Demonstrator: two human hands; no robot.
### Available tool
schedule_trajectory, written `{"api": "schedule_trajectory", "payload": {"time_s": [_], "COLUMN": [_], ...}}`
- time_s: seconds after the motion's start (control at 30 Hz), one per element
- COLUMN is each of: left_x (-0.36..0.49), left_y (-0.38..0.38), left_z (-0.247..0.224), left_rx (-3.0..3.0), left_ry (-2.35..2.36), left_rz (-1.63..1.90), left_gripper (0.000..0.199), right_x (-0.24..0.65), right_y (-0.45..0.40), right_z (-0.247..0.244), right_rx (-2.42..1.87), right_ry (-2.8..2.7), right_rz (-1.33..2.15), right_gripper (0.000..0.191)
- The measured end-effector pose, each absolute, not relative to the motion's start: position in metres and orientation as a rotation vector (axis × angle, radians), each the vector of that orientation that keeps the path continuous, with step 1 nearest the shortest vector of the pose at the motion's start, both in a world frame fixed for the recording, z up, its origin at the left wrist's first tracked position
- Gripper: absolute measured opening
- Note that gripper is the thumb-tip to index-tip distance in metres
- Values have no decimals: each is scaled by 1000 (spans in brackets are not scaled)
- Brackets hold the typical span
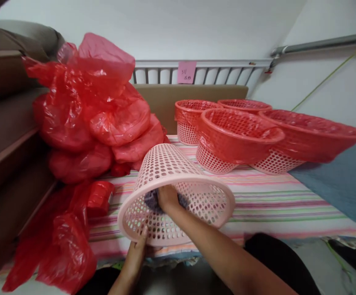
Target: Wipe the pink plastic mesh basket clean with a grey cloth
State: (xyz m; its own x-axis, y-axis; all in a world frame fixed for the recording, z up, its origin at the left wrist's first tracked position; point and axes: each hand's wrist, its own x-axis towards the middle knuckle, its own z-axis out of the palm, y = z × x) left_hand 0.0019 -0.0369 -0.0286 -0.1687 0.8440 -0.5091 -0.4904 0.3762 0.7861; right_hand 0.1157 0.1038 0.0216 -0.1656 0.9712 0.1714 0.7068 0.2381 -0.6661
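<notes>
A pale pink perforated basket lies tilted on its side on the striped cloth, its wide mouth facing me. My left hand grips the lower left rim, thumb inside the mouth. Inside the basket, my right hand is closed on a dark grey cloth against the inner wall. Part of the cloth shows on both sides of the hand, and the fingertips are hidden by it.
Several upright baskets with red bag liners, one in front, stand at the back right. Puffy red bags pile up at the left, with a red roll and loose red plastic nearer me. Brown cushions edge the left.
</notes>
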Motion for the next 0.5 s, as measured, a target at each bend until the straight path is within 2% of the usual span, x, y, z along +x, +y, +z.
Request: {"api": "schedule_trajectory", "payload": {"time_s": [0.1,0.23,0.5], "left_x": [4,6,23], "left_y": [-38,-41,-48], "left_z": [-26,-17,-7], "left_rx": [360,408,399], "left_ry": [1315,1291,1180], "left_rz": [1305,1349,1229], "left_gripper": [81,70,59], "right_x": [125,145,140], "right_y": [40,-17,13], "right_z": [17,14,33], "right_rx": [-1660,-1538,-1751], "right_ry": [-2273,-2522,-2292], "right_rz": [447,379,374], "right_gripper": [31,34,38]}}
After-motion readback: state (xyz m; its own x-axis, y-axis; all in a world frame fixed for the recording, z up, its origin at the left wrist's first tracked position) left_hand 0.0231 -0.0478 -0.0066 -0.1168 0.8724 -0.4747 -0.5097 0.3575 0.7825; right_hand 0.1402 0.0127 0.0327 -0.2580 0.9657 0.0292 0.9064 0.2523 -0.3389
